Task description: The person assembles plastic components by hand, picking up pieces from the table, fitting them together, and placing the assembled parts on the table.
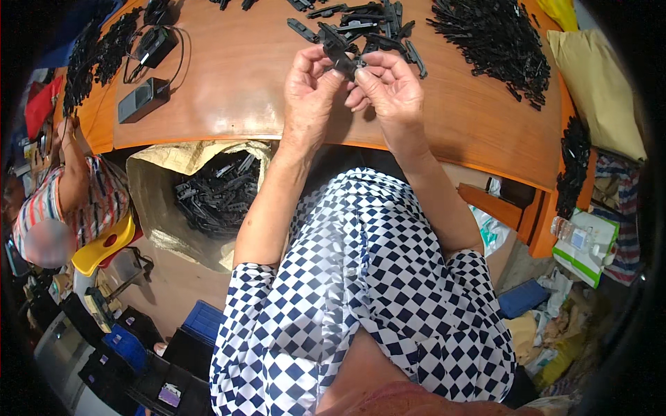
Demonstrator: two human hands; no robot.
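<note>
Between my two hands, just above the table's near half, is a black plastic part (340,62). My left hand (311,89) pinches it from the left, thumb against its side. On the other side, my right hand (390,90) grips its right end with thumb and fingertips. Its finer shape is hard to make out behind the fingers. Right beyond my hands lies a loose scatter of black plastic pieces (378,24), some long and narrow. Both hands are over the brown wooden table (229,90).
A dense heap of black parts (496,48) covers the table's far right. At left sit a black box (143,100) and a corded black adapter (155,46). Below the edge, an open sack (156,201) holds more black parts. A co-worker in a striped shirt (97,194) sits at left.
</note>
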